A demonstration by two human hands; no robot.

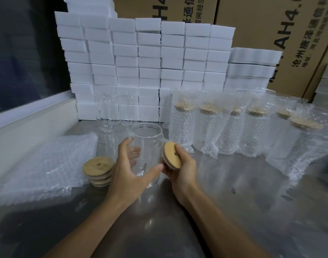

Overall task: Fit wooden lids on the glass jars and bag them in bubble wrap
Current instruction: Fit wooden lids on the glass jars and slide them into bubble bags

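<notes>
My left hand is wrapped around a clear glass jar with an open mouth, held upright just above the steel table. My right hand grips a round wooden lid with a small hole, tilted on edge beside the jar's right wall. A short stack of wooden lids sits to the left of my left hand. A pile of flat bubble wrap bags lies at the far left. Several lidded jars in bubble wrap stand in a row at the right.
Two or three empty glass jars stand behind the held jar. White foam blocks are stacked like a wall at the back. Brown cardboard cartons rise behind them. A white ledge runs along the table's left side.
</notes>
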